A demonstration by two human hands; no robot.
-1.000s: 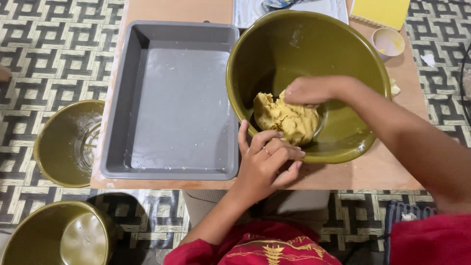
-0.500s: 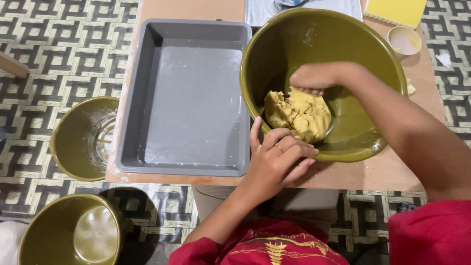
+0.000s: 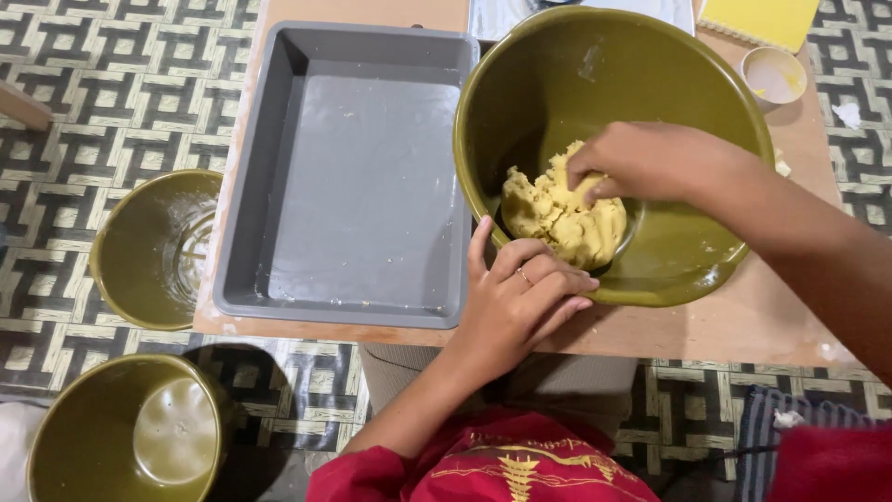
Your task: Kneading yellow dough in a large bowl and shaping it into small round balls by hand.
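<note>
Right hand [image 3: 641, 160] down inside the big bowl [image 3: 706, 102], fingers dug into the dough [image 3: 557, 218] at its bottom; left hand [image 3: 516, 297] gripped the near rim, just below the dough.

Soft, even indoor light falls from above, bright enough for clear colour. Glare streaks the glossy inner wall of the large olive-green plastic bowl [image 3: 650, 84]. Shadows stay faint. Focus is sharp overall; edges bend slightly.
</note>
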